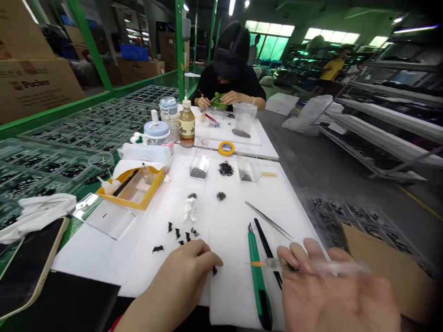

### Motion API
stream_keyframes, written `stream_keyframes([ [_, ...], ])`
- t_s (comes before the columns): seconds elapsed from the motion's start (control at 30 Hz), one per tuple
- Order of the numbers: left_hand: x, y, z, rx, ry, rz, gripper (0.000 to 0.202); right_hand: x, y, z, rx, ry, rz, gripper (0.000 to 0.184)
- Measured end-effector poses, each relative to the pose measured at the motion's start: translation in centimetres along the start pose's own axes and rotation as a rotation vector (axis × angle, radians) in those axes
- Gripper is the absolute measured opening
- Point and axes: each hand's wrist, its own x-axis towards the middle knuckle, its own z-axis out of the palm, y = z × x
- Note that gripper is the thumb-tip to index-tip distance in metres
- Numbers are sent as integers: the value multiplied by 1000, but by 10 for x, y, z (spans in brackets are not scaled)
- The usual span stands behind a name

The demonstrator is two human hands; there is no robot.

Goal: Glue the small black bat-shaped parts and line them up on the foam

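Note:
My left hand (185, 269) is closed in a pinch low over the white board (228, 299), with a small black bat-shaped piece (215, 271) at its fingertips. Several similar black pieces (177, 234) lie just beyond that hand. In my right hand (335, 295), palm up and a little blurred, lies a clear syringe (277, 263) with an orange tip pointing left, the fingers curled around its barrel. Below the tip a green craft knife (256, 276) rests on the board, beside a black pen-like tool (265, 240) and metal tweezers (268, 220).
Beyond my hands are a crumpled white tissue (190, 208), piles of small black parts (226, 168), clear trays (200, 165) and orange tape (226, 148). A yellow box (133, 189) and a phone (31, 267) lie left. A co-worker (230, 69) sits opposite.

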Motion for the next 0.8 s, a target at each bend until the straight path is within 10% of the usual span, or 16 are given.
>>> stream_keyframes([
  [0.17,-8,-7,13,-117,166,-41,26,-9,12,16,-46,7,-111,22],
  [0.33,-15,-7,34,-26,294,-10,21,-11,40,29,67,-78,106,26],
  [0.5,-13,-9,37,-95,292,17,19,-7,49,25,209,14,295,40],
  [0.8,-14,-11,38,-141,335,19,24,-3,50,15,-35,159,186,44],
])
